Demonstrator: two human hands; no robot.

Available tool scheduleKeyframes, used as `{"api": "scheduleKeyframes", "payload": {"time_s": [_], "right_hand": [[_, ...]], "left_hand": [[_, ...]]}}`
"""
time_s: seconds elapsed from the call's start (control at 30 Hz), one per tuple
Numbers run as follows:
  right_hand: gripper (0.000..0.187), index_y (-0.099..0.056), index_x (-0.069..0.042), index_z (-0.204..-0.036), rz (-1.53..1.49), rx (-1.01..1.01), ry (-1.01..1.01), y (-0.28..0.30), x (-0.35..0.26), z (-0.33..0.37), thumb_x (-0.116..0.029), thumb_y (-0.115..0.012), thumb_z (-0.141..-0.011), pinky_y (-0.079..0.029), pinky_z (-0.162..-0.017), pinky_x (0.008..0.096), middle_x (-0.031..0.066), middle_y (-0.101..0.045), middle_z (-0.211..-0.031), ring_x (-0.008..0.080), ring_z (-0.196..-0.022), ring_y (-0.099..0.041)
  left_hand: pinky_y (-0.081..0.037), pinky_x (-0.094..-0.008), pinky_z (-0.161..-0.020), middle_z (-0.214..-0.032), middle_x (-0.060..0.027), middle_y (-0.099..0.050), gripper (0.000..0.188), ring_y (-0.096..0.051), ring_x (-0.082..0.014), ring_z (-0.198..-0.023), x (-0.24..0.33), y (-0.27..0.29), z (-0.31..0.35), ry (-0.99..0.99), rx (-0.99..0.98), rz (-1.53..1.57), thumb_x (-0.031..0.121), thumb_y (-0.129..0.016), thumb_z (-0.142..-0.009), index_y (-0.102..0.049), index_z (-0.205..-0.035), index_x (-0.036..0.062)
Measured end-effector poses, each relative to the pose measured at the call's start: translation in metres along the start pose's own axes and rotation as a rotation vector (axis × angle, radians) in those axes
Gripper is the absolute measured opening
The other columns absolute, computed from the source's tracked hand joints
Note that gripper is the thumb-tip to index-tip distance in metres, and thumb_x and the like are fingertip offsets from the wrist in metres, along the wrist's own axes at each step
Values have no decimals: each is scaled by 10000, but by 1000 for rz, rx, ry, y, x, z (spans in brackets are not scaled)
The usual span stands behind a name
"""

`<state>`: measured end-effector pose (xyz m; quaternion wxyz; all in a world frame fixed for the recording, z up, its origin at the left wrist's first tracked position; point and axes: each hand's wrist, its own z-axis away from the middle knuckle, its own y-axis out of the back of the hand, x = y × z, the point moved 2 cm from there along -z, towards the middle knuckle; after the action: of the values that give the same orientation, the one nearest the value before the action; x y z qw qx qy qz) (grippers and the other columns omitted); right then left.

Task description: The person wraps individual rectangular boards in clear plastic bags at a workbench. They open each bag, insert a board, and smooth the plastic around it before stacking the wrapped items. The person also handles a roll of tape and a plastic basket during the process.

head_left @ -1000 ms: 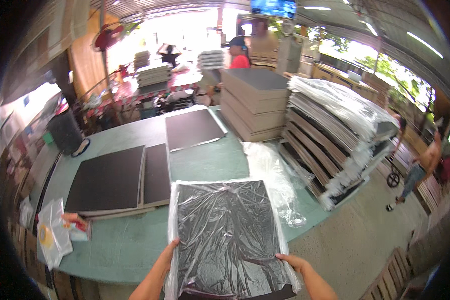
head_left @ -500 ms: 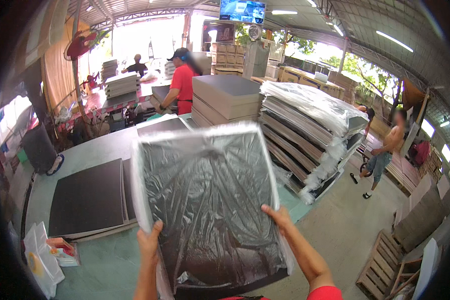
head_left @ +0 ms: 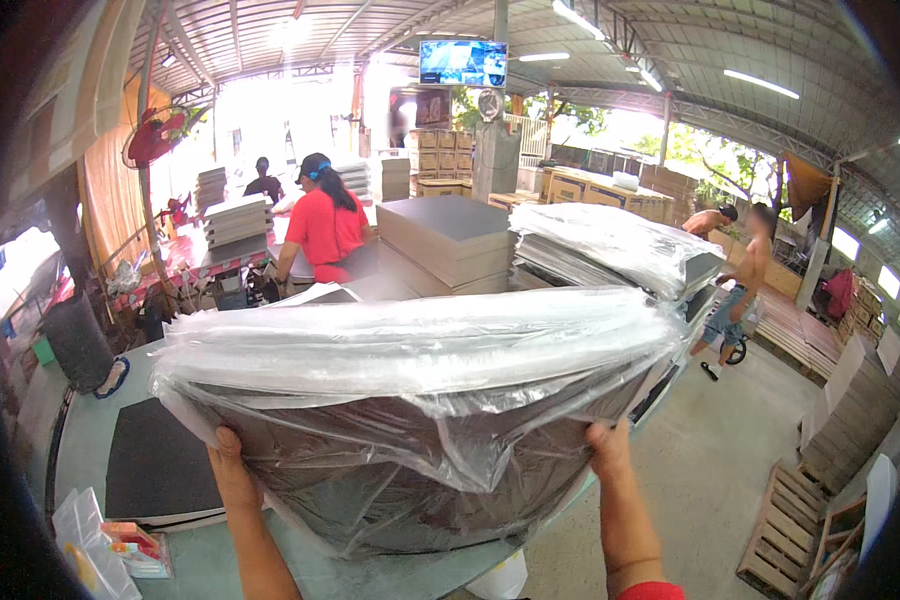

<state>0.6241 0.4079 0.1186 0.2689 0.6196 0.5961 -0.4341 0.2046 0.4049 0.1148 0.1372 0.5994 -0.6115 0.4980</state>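
A thick bundle of dark flat sheets wrapped in clear plastic (head_left: 410, 430) fills the middle of the view, held up in front of me. Its pale layered edge runs across the top, and the loose film hangs in folds. My left hand (head_left: 235, 470) grips its left side, thumb on the front. On the right side, my right hand (head_left: 611, 450) clasps it the same way; both hands' other fingers are hidden behind it. Partly covered by the bundle, a stack of dark sheets (head_left: 160, 465) lies on the pale green table (head_left: 205, 550) at the left.
Beyond the bundle stand a tall grey stack of sheets (head_left: 445, 235) and a plastic-covered stack (head_left: 610, 245). A person in red (head_left: 325, 220) works behind the table; others stand farther off. At right are a wooden pallet (head_left: 780, 530) and stacked boards (head_left: 850, 415). Plastic packets (head_left: 95, 545) lie lower left.
The wrapped bundle has swung from tall to wide, its layered edge now across the top. My hands have moved farther apart. The person in red has turned their back.
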Motion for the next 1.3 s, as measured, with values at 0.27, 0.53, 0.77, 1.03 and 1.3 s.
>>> {"api": "scheduleKeyframes", "payload": {"time_s": [0.27, 0.53, 0.77, 1.03, 1.3], "right_hand": [[1085, -252, 30, -1232, 178, 246, 452, -11, -41, 5, -494, -784, -444, -321, -906, 343, 143, -407, -1164, 227, -1075, -390], [822, -458, 49, -1059, 136, 112, 33, 14, 23, 22, -512, -739, -528, -404, -795, 321, 108, -539, -987, 203, -919, -507], [745, -490, -1, -1064, 366, -101, 370, -37, -88, -24, -373, -794, -495, -424, -767, 313, 115, -581, -924, 200, -853, -559], [707, -502, -2, -848, 839, -654, 696, -172, -137, -53, -572, -704, -482, -459, -625, 368, 151, -571, -744, 313, -708, -581], [609, -592, 2, -807, 643, -1160, 1236, -327, -79, 97, -566, -607, -587, -298, -544, 343, 91, -558, -801, 202, -731, -519]], "left_hand": [[-263, -392, -966, -1293, -147, -282, 715, -309, -268, -1167, 20, -1, -21, -129, 264, -43, 555, -274, -836, -171, -1304, 25], [-244, -350, -965, -1244, -150, -342, 567, -342, -229, -1132, 10, -12, -32, -222, 179, -386, 378, -357, -877, -253, -1260, -28], [-244, -422, -972, -1312, -142, -253, 639, -296, -290, -1178, 44, 9, -3, -128, 494, 45, 516, -294, -844, -205, -1304, 81], [-240, -420, -974, -1322, -138, -235, 684, -286, -296, -1183, 22, 90, 64, -211, 727, -332, 553, -297, -829, -184, -1312, 84], [-244, -416, -973, -1321, -136, -235, 695, -284, -295, -1184, 51, 144, 116, -288, 878, -599, 560, -293, -828, -181, -1312, 74]]}}
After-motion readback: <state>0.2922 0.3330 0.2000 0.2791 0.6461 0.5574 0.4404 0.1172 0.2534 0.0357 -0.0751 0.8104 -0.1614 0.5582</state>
